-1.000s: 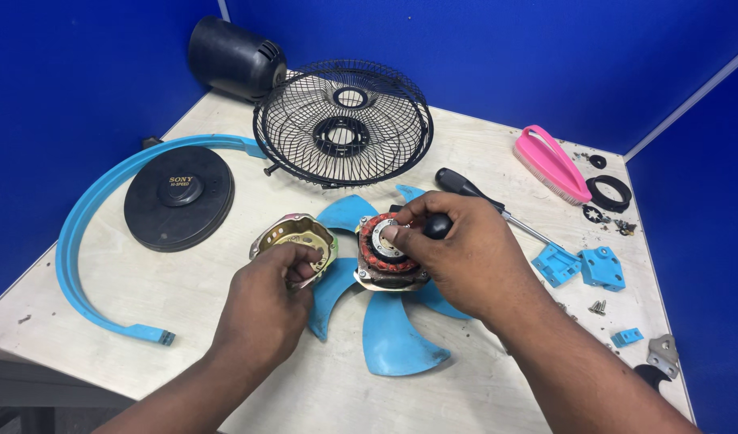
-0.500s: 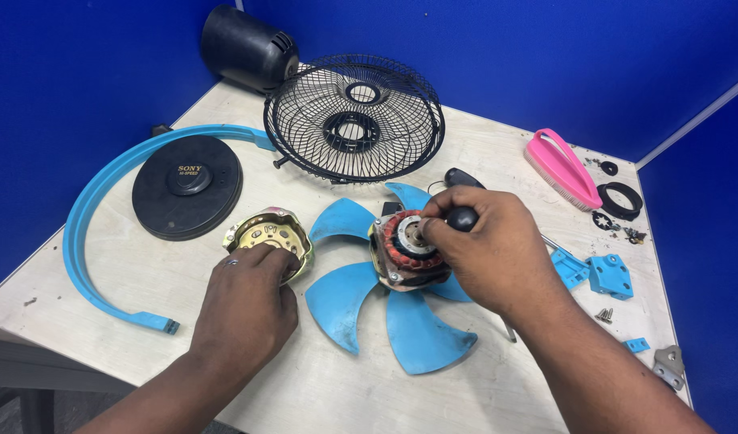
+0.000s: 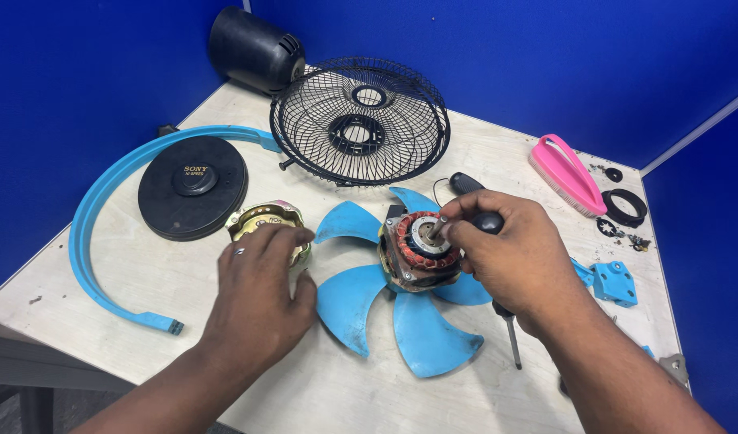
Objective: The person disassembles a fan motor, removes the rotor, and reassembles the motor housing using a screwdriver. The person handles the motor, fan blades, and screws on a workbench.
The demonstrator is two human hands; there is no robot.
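My right hand [image 3: 509, 261] pinches the shaft [image 3: 438, 228] of the motor [image 3: 418, 251], which stands upright on the blade [image 3: 401, 301] just left of its fingertips. My left hand [image 3: 260, 289] lies spread over the brass cover [image 3: 260, 221], farther left.

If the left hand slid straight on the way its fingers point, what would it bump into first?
The left hand already has its fingertips on the brass-coloured motor cover; beyond that likely lies the black round disc.
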